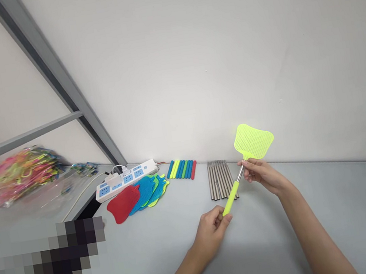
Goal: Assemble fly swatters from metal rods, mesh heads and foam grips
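A yellow-green fly swatter (253, 140) with a metal shaft is held tilted above the table, its perforated head up and to the right. My left hand (212, 230) is closed round the lower end of its yellow-green grip. Near the joint of head and shaft, my right hand (261, 174) pinches the swatter. Just behind the grip lies a row of metal rods (218, 180). Farther left is a row of coloured handle grips (181, 169) in blue, yellow, green and red. Loose swatter heads lie fanned out, a red head (124, 205) on top and blue heads (145, 191) under it.
A white power strip (127, 180) with plugs in it sits behind the swatter heads. Bagged colourful items (18, 174) are piled on the surface at left. A grey frame post (59, 78) and a white wall (192, 61) stand behind. The lower left is pixelated.
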